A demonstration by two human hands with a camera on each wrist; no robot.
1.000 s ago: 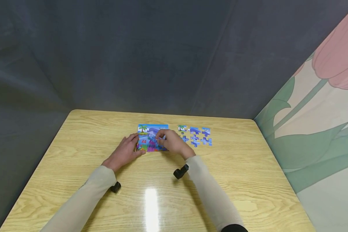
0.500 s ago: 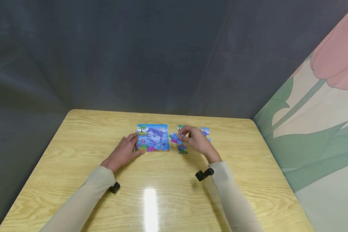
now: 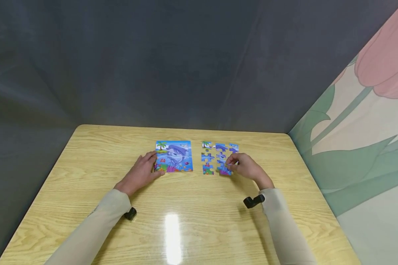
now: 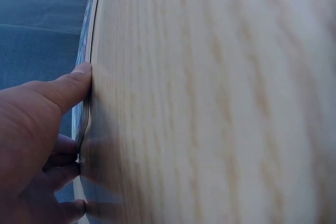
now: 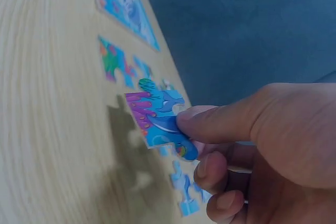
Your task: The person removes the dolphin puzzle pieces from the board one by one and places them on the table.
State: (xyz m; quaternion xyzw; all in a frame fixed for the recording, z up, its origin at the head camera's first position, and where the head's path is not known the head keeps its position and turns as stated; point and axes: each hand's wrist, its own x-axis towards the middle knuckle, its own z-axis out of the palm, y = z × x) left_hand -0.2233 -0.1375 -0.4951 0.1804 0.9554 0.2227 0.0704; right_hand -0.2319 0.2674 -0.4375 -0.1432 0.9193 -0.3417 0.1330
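Note:
A jigsaw puzzle (image 3: 174, 156) with a dolphin picture lies flat toward the back of the table. My left hand (image 3: 140, 173) rests at its near-left corner, fingers along the left side and thumb (image 4: 76, 85) against the front edge. To the right of the puzzle, my right hand (image 3: 248, 169) pinches a jigsaw piece (image 5: 157, 116) between thumb and fingers. Blue with purple coral, this piece is tilted over the table and casts a shadow. Loose pieces lie beside it: a palm-tree piece (image 3: 206, 145), a coral corner piece (image 3: 208, 169) and several blue ones.
The wooden table (image 3: 185, 198) ends at a dark curtain (image 3: 185, 66) behind the puzzle. On the right stands a wall panel (image 3: 368, 147) painted with a pink tulip. A bright reflection shows on the near tabletop.
My right hand has moved right from over the puzzle to the loose pieces, carrying the purple-coral jigsaw piece. The corner piece there has come into view. My left hand has stayed at the puzzle's corner.

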